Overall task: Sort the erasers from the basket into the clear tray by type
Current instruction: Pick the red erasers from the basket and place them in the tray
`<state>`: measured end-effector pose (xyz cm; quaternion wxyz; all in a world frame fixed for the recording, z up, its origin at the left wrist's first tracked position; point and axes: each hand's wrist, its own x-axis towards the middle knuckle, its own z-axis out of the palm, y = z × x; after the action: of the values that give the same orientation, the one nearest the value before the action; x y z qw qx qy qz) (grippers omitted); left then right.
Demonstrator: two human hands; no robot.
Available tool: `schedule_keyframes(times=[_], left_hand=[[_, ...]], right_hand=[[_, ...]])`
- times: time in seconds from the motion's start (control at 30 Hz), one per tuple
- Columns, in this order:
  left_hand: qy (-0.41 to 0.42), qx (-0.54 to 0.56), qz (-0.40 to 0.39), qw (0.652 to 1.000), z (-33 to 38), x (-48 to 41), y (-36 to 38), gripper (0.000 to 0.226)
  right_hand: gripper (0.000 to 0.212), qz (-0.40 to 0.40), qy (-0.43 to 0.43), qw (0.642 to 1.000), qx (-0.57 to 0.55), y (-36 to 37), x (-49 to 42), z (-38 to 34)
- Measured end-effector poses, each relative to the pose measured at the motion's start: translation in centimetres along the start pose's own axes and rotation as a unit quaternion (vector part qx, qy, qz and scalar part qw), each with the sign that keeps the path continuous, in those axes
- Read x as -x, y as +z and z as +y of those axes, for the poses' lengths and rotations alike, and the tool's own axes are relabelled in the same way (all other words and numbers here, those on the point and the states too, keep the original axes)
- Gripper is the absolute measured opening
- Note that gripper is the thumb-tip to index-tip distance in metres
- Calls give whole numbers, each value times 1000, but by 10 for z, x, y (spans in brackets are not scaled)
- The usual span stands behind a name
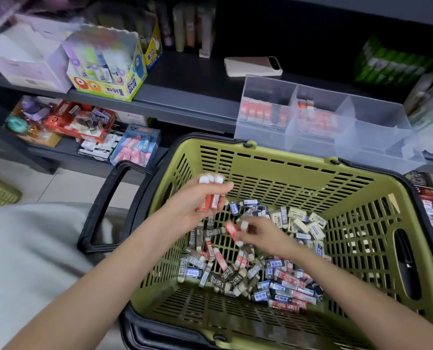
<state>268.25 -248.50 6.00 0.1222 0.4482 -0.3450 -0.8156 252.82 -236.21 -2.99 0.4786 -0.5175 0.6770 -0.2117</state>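
A green slotted basket (260, 157) sits in front of me with several loose erasers (255, 271) heaped on its floor: red, dark brown "2B", blue and cream ones. My left hand (197, 200) hovers over the basket's left side and grips a small bunch of red-sleeved erasers (210, 198), white ends up. My right hand (260, 234), lower over the pile, pinches one red-sleeved eraser (231, 229). The clear tray (377, 137) stands on the shelf behind the basket; its left and middle compartments hold red erasers, the right one looks bare.
A phone (253, 66) lies on the shelf behind the tray. A yellow glue box (109, 82) and white boxes stand at the shelf's left. A lower shelf holds boxes of other erasers (134, 147). The basket's black handle (104, 205) hangs out to the left.
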Motion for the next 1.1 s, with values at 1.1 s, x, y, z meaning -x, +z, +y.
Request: schedule_keyframes(times=[1.1], left_hand=[[24,163,-3,986,13,-1,-4,37]], right_hand=[[47,-17,173,955,240,82,-44,2]])
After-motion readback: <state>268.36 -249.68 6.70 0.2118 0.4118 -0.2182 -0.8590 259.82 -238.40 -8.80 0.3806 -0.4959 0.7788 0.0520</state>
